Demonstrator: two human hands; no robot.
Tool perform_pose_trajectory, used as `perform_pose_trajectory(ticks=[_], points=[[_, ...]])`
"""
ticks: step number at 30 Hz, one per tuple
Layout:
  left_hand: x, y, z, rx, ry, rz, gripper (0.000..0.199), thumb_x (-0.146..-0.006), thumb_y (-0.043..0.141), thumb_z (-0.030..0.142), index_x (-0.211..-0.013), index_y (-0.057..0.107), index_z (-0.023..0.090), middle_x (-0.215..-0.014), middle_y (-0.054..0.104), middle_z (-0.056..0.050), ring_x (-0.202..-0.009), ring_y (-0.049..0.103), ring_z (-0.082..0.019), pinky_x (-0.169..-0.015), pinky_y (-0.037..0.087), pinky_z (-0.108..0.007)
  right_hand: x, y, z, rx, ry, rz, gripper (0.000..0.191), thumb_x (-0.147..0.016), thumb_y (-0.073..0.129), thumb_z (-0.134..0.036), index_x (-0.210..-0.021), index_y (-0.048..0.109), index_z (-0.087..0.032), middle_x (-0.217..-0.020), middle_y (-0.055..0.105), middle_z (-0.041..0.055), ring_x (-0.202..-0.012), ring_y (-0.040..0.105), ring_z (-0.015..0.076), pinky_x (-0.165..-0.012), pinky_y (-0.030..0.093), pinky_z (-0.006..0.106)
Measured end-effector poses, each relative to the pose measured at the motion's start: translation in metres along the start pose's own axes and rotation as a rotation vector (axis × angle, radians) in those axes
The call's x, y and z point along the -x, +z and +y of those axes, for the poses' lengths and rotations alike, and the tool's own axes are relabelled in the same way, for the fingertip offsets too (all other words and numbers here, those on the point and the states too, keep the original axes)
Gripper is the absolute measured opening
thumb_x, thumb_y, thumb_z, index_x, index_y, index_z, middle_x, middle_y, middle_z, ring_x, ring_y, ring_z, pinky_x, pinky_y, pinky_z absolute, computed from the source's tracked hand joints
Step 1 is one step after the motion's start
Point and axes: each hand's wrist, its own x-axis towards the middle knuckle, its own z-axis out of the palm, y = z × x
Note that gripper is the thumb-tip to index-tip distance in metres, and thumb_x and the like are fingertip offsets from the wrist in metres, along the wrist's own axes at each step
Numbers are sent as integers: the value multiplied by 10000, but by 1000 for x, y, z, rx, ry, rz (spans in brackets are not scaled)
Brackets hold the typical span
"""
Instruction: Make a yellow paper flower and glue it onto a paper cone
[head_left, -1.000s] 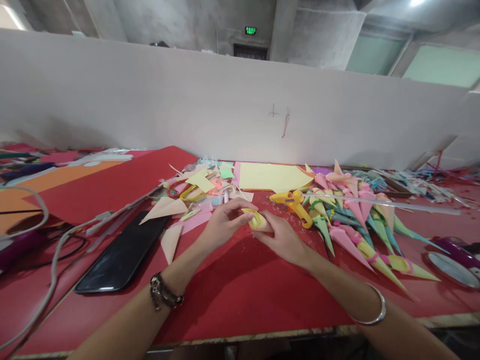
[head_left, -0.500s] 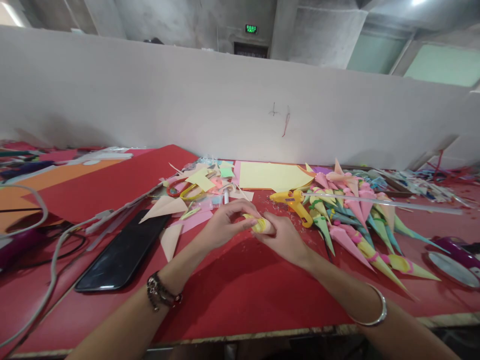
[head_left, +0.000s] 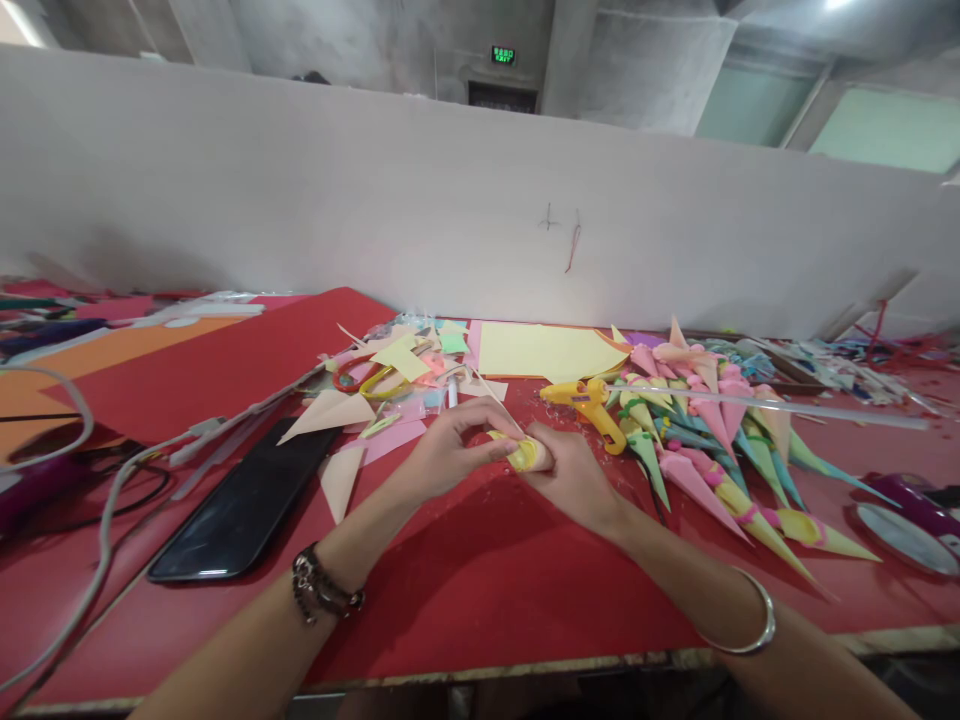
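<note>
A small paper cone point(head_left: 529, 455), yellow at its open end and peach on the outside, is held between both hands above the red table. My right hand point(head_left: 579, 478) is closed around its body, hiding much of it. At the yellow rim, my left hand point(head_left: 448, 448) pinches with thumb and fingertips. A yellow glue gun point(head_left: 587, 402) lies just beyond my right hand. Finished-looking paper cones point(head_left: 724, 405) in pink, yellow, green and blue are heaped to the right. Peach paper pieces point(head_left: 330, 412) lie near my left hand.
A black phone point(head_left: 244, 515) lies at the left, beside a white cable point(head_left: 112, 510). Scissors point(head_left: 382, 382) rest among paper scraps. Yellow sheets point(head_left: 551, 350) lie at the back, before a white partition point(head_left: 375, 200). A purple device point(head_left: 922, 510) is at far right.
The cone has turned slightly in my hands, so more of its yellow opening shows. Both hands stay in nearly the same place.
</note>
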Motion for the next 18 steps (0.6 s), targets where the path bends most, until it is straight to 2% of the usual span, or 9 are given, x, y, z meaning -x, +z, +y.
perform_pose_trajectory(ticks=[6,9,11,13,18], points=[[1,1,-4,-1,46,20,79,-744,564,240,-769,613,183,-788,578,-26,-757,527,-135,-718,416,-264,-1,-1,-2,-1,-11,31,165,-693,514,-222,-586,391,-196,-522,435,-44,-476,396,96,-448,258,203],[2,0,-8,-18,93,53,268,-730,577,324,-967,569,200,-971,550,-60,-905,497,-178,-811,392,-302,-3,-2,-3,-29,-41,89,78,-696,524,-220,-694,453,-189,-600,498,-24,-535,456,118,-502,335,213],[4,0,-10,-55,122,37,439,-693,610,365,-1091,504,213,-1102,488,-80,-1021,441,-211,-888,352,-335,-3,-1,-2,-87,-73,112,94,-718,513,-212,-796,472,-181,-708,543,5,-622,502,138,-574,388,230],[5,3,-12,-108,124,3,523,-666,638,369,-1138,470,221,-1159,446,-84,-1089,394,-231,-942,310,-363,-3,0,-1,-151,-124,96,144,-744,485,-188,-886,477,-173,-816,561,36,-720,528,153,-648,418,250],[7,13,-18,-139,97,-31,427,-710,609,320,-1113,495,239,-1119,487,-75,-1040,448,-218,-909,352,-377,-3,4,5,-187,-270,7,274,-743,471,-130,-1013,472,-176,-995,550,73,-915,525,185,-786,422,306]])
